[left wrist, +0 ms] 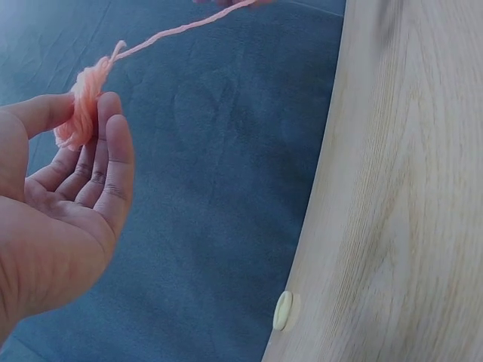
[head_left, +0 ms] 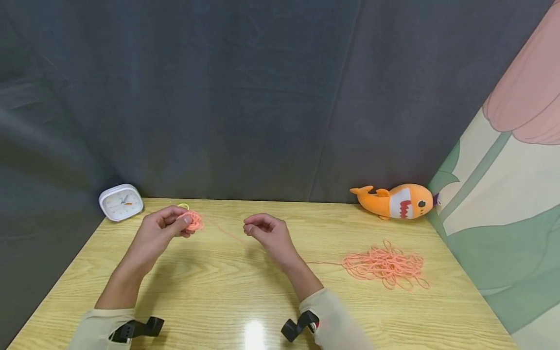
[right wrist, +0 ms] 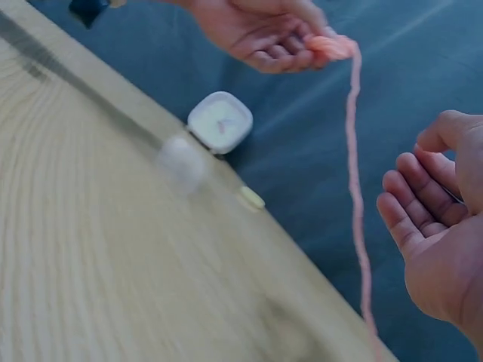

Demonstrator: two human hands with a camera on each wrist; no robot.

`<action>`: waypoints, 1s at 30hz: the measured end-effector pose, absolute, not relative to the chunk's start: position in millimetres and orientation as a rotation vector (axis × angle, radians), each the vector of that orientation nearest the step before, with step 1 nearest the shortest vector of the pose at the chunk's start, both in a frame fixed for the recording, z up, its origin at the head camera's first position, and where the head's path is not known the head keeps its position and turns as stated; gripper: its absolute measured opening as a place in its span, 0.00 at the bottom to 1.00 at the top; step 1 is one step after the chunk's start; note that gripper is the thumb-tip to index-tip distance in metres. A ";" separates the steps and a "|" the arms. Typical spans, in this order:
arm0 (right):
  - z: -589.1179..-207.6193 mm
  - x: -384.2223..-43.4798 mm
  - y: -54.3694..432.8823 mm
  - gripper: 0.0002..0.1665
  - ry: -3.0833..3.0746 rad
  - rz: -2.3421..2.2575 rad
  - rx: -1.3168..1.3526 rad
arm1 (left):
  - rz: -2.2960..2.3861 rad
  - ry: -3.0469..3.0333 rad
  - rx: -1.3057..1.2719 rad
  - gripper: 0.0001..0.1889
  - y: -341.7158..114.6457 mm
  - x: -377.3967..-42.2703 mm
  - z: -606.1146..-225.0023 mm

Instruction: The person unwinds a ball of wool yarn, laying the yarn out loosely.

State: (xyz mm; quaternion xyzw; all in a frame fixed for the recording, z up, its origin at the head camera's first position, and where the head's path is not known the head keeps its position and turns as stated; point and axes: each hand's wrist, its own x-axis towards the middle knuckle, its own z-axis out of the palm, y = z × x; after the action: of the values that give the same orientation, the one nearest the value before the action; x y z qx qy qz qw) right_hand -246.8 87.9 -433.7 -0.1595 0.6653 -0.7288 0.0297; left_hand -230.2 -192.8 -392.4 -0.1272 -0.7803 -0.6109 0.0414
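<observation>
A small wound ball of coral-pink yarn (head_left: 195,221) is pinched between the thumb and fingers of my left hand (head_left: 159,233), raised above the table's left part. From it a single yarn strand (right wrist: 352,151) runs toward the right. My right hand (head_left: 270,237) hovers near the middle with its fingers loosely bent; in the right wrist view the strand passes beside its fingertips, apart from them, and nothing shows in its grasp. The strand continues beyond the right forearm to a loose tangled heap of the same yarn (head_left: 380,265) on the table's right side.
A white alarm clock (head_left: 121,202) stands at the table's back left corner. Behind the left hand lies a small yellow ring (left wrist: 283,311) near the back edge. An orange plush shark (head_left: 395,201) sits at the back right. Dark curtain (head_left: 245,97) hangs behind the wooden table (head_left: 210,296).
</observation>
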 end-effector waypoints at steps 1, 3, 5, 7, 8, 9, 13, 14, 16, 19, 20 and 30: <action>-435.8 -247.0 84.3 0.14 2.052 -2.234 -0.504 | -1.871 -2.394 -0.386 0.16 -192.7 -230.3 -392.6; -440.5 -247.9 77.0 0.15 2.052 -2.215 -0.532 | -1.872 -2.404 -0.378 0.17 -192.5 -230.8 -393.1; -442.9 -247.0 70.8 0.17 2.059 -2.187 -0.564 | -1.873 -2.417 -0.365 0.17 -192.4 -231.0 -393.1; -445.4 -246.4 65.5 0.17 2.067 -2.166 -0.592 | -1.867 -2.430 -0.350 0.19 -192.4 -230.7 -392.9; -446.4 -246.1 63.1 0.17 2.065 -2.159 -0.603 | -1.865 -2.434 -0.345 0.19 -192.3 -230.6 -392.6; -447.3 -245.7 61.2 0.17 2.063 -2.153 -0.613 | -1.865 -2.437 -0.340 0.20 -192.2 -230.4 -392.2; -449.3 -244.3 56.0 0.15 2.042 -2.146 -0.623 | -1.862 -2.441 -0.327 0.21 -192.1 -229.6 -390.6; -449.6 -244.1 55.2 0.15 2.037 -2.143 -0.625 | -1.859 -2.441 -0.326 0.21 -192.3 -229.5 -390.3; -449.5 -243.7 54.3 0.15 2.035 -2.129 -0.632 | -1.857 -2.438 -0.326 0.21 -192.4 -229.2 -389.9; -448.9 -242.6 54.8 0.15 2.051 -2.090 -0.637 | -1.857 -2.434 -0.330 0.20 -192.3 -229.4 -389.7; -448.9 -242.2 55.4 0.14 2.058 -2.077 -0.639 | -1.855 -2.436 -0.331 0.20 -192.4 -229.4 -389.8; -442.4 -244.5 77.1 0.13 2.138 -2.089 -0.615 | -1.857 -2.429 -0.336 0.20 -195.0 -229.1 -390.7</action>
State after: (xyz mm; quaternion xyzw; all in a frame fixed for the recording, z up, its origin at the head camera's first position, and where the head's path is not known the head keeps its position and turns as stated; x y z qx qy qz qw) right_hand -244.5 77.1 -442.4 -0.2014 0.7000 -0.6837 0.0448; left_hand -229.1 -195.0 -390.7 -0.1093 -0.7892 -0.6035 0.0328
